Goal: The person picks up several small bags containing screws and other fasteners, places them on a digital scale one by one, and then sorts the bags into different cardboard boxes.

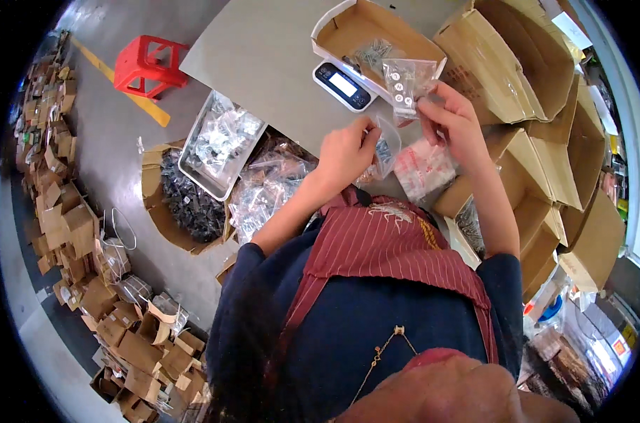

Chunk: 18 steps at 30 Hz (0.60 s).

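My right hand point(455, 125) pinches the edge of a small clear plastic bag point(406, 79) with round white printed marks on it. The bag hangs over the near corner of a white-edged cardboard tray point(327, 34) that holds loose metal screws point(373, 53). Lower and to the left, my left hand point(346, 151) is closed, thumb against fingers, on another clear plastic bag point(385, 148) with small bluish-grey pieces inside. A digital scale point(324, 73) with a lit display sits beside the tray. Just under my right hand lies a clear bag with red print point(425, 169).
To the left stands a metal tray point(184, 168) of filled clear bags, above a carton point(152, 190) of dark parts. More filled bags point(270, 194) lie beside it. Open cardboard boxes point(503, 63) crowd the right. A red stool point(149, 67) stands on the floor.
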### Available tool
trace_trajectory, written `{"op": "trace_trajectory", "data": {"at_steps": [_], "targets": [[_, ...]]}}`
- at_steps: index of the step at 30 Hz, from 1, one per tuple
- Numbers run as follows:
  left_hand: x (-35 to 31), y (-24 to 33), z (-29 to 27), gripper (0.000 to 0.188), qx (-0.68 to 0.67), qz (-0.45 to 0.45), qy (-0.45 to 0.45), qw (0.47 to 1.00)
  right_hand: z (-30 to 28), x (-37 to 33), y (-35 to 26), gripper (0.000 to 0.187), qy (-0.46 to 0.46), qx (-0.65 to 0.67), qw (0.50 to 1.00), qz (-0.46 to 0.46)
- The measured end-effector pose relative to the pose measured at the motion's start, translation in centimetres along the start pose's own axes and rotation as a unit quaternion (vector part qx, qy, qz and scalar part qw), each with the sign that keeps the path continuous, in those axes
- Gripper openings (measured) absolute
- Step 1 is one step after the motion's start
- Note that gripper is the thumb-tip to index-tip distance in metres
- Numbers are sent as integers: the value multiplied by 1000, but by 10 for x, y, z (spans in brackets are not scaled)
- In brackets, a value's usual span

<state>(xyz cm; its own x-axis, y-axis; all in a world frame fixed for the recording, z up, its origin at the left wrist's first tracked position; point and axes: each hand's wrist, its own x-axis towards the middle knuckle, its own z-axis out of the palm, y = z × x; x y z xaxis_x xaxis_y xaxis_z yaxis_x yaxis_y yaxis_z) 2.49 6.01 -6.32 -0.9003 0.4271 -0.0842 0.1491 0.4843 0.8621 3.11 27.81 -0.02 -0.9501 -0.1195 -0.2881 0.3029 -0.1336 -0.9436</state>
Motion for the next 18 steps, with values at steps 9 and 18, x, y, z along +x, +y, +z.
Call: {"op": "trace_trajectory", "data": {"at_steps": [9, 18], "targets": [[-10, -2, -1, 8, -18, 113, 120, 986, 25, -30, 39, 25, -75, -461, 879, -90], [-35, 21, -39, 9, -38, -18, 114, 993, 43, -16, -23, 23, -106, -581, 795, -138]]}}
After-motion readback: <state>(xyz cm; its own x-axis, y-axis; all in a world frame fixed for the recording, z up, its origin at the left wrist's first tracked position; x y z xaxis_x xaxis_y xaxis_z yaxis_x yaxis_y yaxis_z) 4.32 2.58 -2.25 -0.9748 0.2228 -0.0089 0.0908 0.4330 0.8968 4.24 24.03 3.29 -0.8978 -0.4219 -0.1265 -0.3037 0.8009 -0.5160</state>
